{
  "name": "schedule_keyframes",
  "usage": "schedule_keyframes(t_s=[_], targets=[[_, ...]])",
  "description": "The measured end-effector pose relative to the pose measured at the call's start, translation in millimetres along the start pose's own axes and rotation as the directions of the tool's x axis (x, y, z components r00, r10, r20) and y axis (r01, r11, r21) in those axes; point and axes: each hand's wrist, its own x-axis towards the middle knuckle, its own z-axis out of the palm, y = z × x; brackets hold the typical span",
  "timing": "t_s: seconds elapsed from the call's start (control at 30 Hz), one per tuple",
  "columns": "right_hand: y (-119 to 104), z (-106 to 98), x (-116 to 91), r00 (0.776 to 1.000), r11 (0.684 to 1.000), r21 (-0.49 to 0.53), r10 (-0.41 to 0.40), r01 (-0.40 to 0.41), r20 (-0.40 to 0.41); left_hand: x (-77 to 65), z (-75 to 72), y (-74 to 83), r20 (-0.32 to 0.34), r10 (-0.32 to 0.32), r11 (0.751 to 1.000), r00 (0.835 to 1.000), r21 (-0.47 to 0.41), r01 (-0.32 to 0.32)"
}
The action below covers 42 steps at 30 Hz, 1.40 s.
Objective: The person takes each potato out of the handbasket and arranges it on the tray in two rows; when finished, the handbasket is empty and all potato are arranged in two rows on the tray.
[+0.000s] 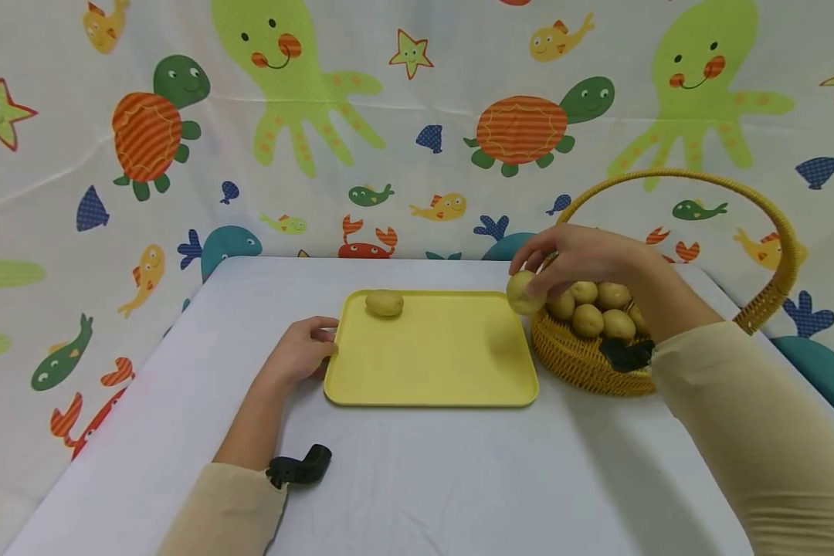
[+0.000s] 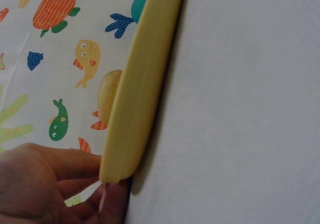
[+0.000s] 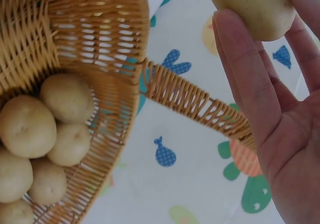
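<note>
The right hand (image 1: 584,253) is gripping a potato (image 1: 521,295), a basket (image 1: 575,367) sitting just right of it, while the left hand (image 1: 303,350) is pinching a tray (image 1: 431,359).

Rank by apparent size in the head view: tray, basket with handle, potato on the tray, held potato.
1. Basket, handle included
2. Tray
Unsure: held potato, potato on the tray; the held one looks bigger but may be nearer the camera.

Held potato (image 1: 525,295): is sitting in the right grip (image 1: 575,253). Basket (image 1: 571,366), potatoes (image 1: 588,320) lying inside: is standing on the worktop (image 1: 424,479) below that grip. Tray (image 1: 431,355): is lying against the left grip (image 1: 303,351), rightward. Lone potato (image 1: 384,303): is resting on it, beyond that grip. Cloth (image 1: 403,162): is hanging behind both.
</note>
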Motion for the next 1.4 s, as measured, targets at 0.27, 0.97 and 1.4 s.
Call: schedule_keyframes(t_s=[0.27,0.97,1.4], targets=[[-10.5,6.9,11.3,0.999,0.999,0.023,-0.034,0.035,-0.037,-1.0,0.1,0.6,-0.003,-0.005,1.0,1.0,0.006,0.006],[-21.2,38.1,53.6,0.992,0.965,0.235,-0.099,0.114,-0.076,0.5,-0.2,-0.6,0.003,0.002,1.0,1.0,-0.022,-0.002],[-20.6,62.2,88.1,0.994,0.956,0.275,-0.083,0.1,-0.075,4.1,-2.9,-1.1,0.006,0.002,1.0,1.0,-0.024,-0.002]])
